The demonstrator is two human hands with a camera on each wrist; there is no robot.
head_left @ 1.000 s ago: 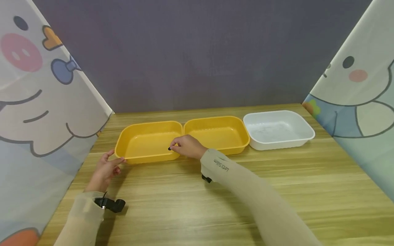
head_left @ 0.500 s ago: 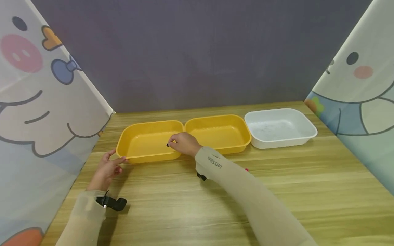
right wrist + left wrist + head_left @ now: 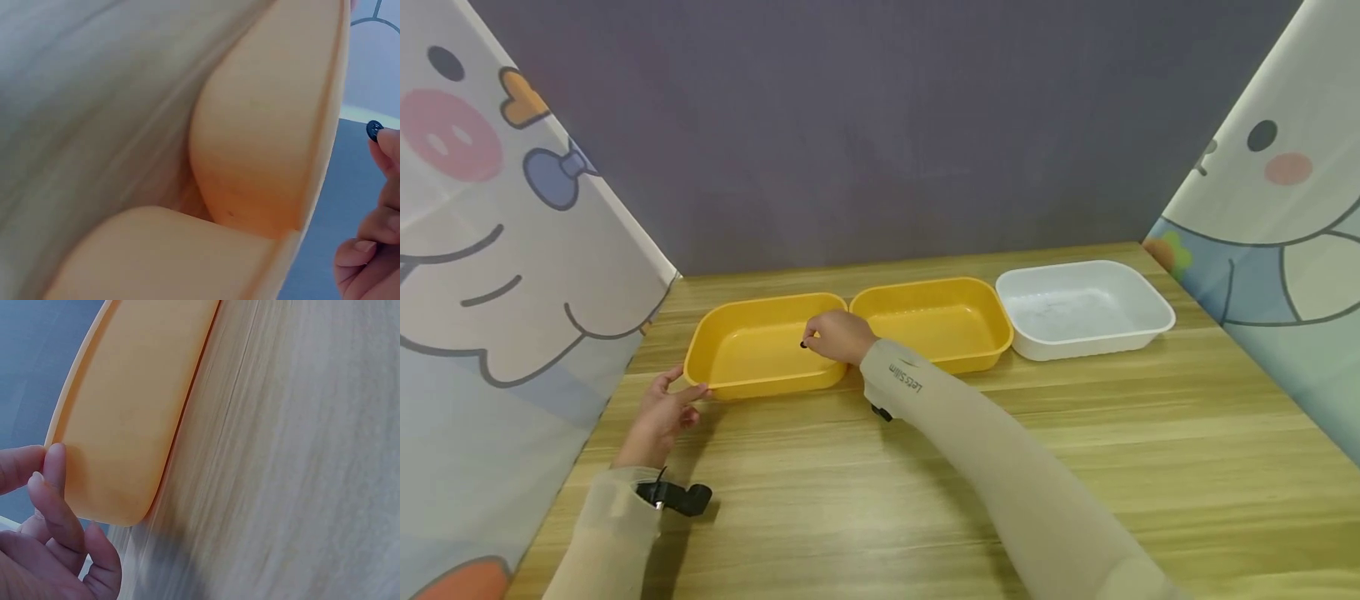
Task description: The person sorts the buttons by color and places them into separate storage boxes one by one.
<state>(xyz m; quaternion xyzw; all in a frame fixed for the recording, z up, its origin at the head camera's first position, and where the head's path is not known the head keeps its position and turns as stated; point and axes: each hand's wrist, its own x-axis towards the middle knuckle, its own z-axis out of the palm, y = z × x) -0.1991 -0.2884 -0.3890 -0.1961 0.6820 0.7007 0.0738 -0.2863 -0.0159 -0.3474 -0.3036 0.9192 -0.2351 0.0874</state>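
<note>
My right hand (image 3: 841, 336) hovers over the right end of the left yellow tray (image 3: 767, 385). Between thumb and forefinger it pinches a small round black button (image 3: 374, 130), which shows as a dark dot in the head view. My left hand (image 3: 658, 421) grips the same tray by the rim at its near left corner. In the left wrist view, fingertips (image 3: 55, 456) meet at the tray's edge, and the other fingers are bent below it.
A second yellow tray (image 3: 966, 364) stands close against the first one's right side. Beside it is a white tray (image 3: 1093, 340). All three sit on a wood-grain table (image 3: 820, 500), before a dark back wall (image 3: 887, 133) and between cartoon-printed side cloths (image 3: 490, 242).
My right hand has moved a little left and away from me, with the button still pinched. A small red spot beside the right sleeve is no longer visible. The left hand keeps its grip.
</note>
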